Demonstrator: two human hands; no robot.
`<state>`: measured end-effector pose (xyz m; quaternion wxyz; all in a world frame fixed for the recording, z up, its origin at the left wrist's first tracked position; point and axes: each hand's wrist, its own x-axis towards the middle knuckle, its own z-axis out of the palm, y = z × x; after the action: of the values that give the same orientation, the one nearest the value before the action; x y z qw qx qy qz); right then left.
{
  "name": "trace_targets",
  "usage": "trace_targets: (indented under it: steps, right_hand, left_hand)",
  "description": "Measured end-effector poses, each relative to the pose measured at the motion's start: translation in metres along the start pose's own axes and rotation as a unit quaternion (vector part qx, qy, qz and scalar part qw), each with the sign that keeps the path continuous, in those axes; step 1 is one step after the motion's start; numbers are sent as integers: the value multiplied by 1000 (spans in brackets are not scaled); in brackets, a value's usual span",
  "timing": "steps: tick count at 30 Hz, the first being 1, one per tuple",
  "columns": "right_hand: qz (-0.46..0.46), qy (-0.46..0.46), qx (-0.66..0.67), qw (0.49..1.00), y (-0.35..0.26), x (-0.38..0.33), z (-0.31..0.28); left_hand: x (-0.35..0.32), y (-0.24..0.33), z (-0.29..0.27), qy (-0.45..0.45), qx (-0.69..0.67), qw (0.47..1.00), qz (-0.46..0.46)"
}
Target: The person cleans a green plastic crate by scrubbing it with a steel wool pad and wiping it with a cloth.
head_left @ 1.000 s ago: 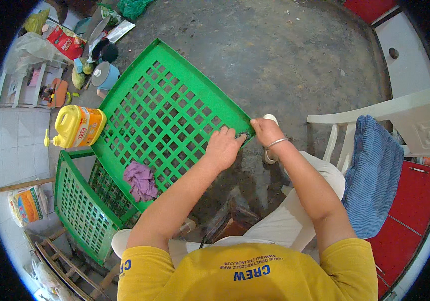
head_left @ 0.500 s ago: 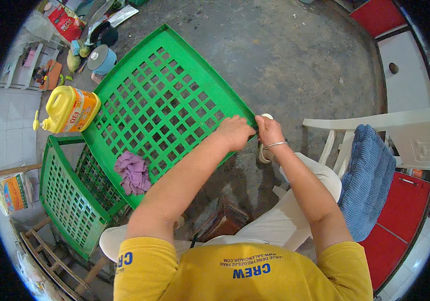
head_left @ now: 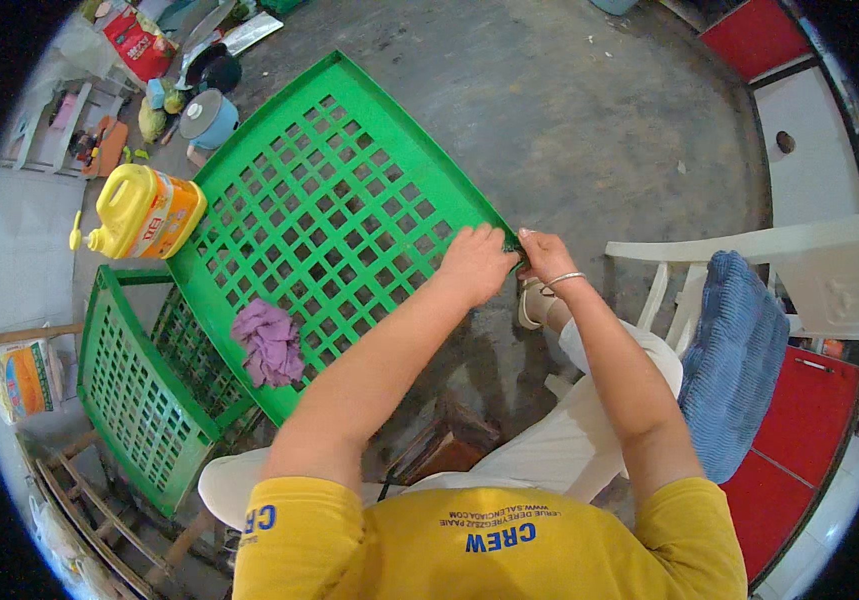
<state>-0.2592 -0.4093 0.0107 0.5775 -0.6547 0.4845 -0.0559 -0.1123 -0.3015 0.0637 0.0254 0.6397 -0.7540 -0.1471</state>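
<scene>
While both hands meet at the right corner of a green plastic shelf (head_left: pixel 439 190), which occupies the middle of the frame and slopes from upper centre to lower left, the left hand (head_left: pixel 479 262) lies over this corner with its fingers bent. The right hand (head_left: pixel 546 258) is just beside it, thumb and fingers close together. Something small and dark shows between the hands, but one cannot tell what it is, or whether either hand grips it. On the shelf, toward lower left, lies a crumpled purple cloth (head_left: pixel 269 343). A yellow bottle (head_left: pixel 149 213) is at its left corner.
</scene>
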Motion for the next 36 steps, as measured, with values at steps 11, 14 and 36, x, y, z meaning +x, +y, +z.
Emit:
trace_targets:
  steps: [11,14,36]
  right_hand:
    - [-100,46,-207,972,-10,-7,4]
    - [-117,36,-225,967,-15,-8,6]
    - [95,21,164,982,2,-3,2]
  left_hand:
    - [-3,3,5,25,-10,998,-48]
    - [11,4,-1,-43,-14,998,-38]
    - [28,-23,-1,-116,-279,945,-127]
